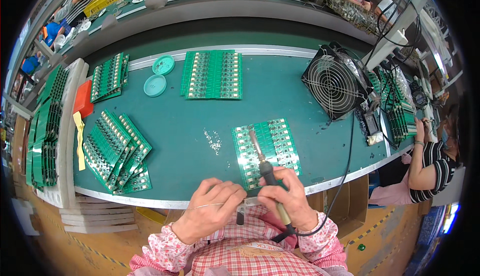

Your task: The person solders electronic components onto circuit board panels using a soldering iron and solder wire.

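My right hand [296,202] is closed round the handle of a soldering iron [268,172]. The iron's metal tip slants up and left over a green circuit board panel [284,148] lying near the table's front edge; I cannot tell whether it touches. At the panel's lower left corner, my left hand [209,212] has its fingers curled together, with a thin silvery wire [212,204], like solder wire, running across it. The fingertips are partly hidden. Left of the panel lie tiny pale components [213,141], scattered on the green table mat [185,151].
Fanned panels [112,148] lie at left, and a panel stack [212,75] lies at the back. Two round turquoise dishes [155,85] sit between back stacks. A black fan [332,82] stands at right; the iron's cable [347,168] passes in front. Another person [430,168] works far right.
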The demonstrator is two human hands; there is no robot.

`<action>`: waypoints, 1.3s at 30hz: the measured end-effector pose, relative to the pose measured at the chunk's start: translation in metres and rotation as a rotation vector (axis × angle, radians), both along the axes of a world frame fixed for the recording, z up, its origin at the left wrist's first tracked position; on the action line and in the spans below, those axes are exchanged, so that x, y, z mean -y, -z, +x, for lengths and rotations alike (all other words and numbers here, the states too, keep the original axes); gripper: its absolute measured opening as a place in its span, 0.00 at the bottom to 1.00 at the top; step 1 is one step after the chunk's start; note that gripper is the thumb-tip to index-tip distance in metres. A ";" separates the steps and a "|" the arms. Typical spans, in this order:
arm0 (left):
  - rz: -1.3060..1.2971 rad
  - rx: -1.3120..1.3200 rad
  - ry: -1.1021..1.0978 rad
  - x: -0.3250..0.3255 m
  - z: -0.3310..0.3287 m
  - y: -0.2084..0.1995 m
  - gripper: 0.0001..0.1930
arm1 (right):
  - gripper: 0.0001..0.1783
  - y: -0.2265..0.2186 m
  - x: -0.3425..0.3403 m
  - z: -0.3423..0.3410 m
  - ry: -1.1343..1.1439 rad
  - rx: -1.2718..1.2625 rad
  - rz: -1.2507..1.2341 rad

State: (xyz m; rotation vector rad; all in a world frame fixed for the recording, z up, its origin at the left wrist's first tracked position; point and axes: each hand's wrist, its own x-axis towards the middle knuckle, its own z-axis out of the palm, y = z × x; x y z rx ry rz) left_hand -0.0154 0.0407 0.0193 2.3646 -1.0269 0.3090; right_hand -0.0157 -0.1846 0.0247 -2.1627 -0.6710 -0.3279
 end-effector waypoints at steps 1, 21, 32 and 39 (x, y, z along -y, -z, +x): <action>0.002 -0.014 -0.006 -0.002 -0.002 -0.001 0.23 | 0.14 0.001 0.003 0.000 -0.006 -0.014 0.002; -0.355 -0.219 -0.599 0.017 0.016 0.021 0.03 | 0.11 0.035 0.011 -0.002 0.375 0.086 0.109; -0.364 -0.207 -0.605 0.017 0.019 0.021 0.03 | 0.11 0.035 0.012 0.000 0.369 0.088 0.115; -0.334 -0.200 -0.604 0.018 0.018 0.018 0.03 | 0.11 0.035 0.011 -0.001 0.372 0.081 0.126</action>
